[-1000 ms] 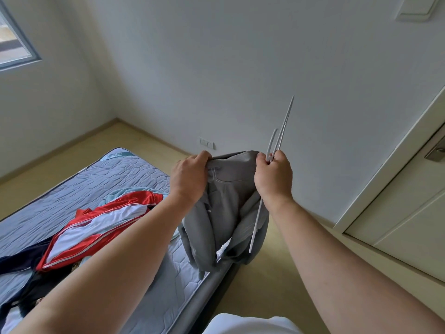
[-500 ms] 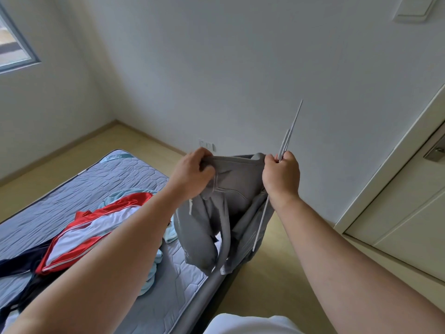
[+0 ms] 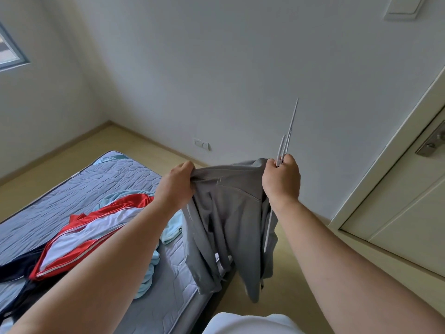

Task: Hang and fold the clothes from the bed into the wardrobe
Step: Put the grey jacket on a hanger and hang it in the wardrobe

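Head camera is showing me a red-and-white jacket (image 3: pixel 96 227) lying on the bed (image 3: pixel 72 189). Over its right edge, my left hand (image 3: pixel 177 186) is pinching a grey garment (image 3: pixel 228 213), and my right hand (image 3: pixel 281 182) is gripping its other end plus a white hanger (image 3: pixel 289 131).

We mark a grey-framed window (image 3: pixel 10 54) at 10 o'clock, a white wall plate (image 3: pixel 403 7) at 1 o'clock, and between them the plain white wall (image 3: pixel 216 68) filling 12 o'clock. Just off centre towards 11 o'clock we note a white double socket (image 3: pixel 201 143) set low on that wall, above the pale wood-toned floor (image 3: pixel 72 150) that runs out to 9 o'clock. At 3 to 4 o'clock we label a cream panelled door (image 3: pixel 409 213) in its frame (image 3: pixel 385 145), with a metal lever handle (image 3: pixel 432 143) at the 3 o'clock edge.
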Motion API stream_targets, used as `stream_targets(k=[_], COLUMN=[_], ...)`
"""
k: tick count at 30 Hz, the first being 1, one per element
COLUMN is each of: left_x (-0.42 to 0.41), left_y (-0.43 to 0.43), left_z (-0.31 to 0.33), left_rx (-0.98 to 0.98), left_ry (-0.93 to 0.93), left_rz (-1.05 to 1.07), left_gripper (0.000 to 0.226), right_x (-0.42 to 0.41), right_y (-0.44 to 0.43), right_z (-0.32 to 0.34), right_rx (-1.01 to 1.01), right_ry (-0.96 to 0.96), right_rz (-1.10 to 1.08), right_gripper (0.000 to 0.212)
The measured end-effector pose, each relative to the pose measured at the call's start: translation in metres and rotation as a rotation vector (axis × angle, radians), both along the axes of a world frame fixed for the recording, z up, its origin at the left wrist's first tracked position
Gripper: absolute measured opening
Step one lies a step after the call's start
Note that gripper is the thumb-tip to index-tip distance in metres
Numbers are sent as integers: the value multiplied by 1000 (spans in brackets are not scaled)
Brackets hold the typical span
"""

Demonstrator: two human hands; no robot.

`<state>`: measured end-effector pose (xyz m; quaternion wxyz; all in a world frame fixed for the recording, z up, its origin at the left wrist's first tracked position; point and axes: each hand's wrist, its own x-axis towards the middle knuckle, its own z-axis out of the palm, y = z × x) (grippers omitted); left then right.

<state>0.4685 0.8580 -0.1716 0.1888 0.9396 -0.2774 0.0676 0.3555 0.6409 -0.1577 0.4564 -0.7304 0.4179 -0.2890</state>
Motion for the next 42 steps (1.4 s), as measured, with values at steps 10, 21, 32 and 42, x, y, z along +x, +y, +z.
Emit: stream_targets(k=[10, 21, 32, 42], left_x=[7, -1, 3, 10], left_y=[-11, -10, -20, -5], left_z=[14, 42, 38, 38], left_rx=[-719, -639, -845, -299], left_ry=[888, 1228, 736, 550], left_rz=[269, 3, 115, -127], left_gripper=[13, 66, 17, 12], right_x=[-4, -13, -15, -12], right_y=[-16, -23, -20, -22], right_z=[-14, -23, -38, -42], right_rx=[41, 71, 89, 180], right_ry=[-1, 57, 121, 79], right_rz=[-24, 57, 82, -34], right_gripper=[27, 22, 10, 10])
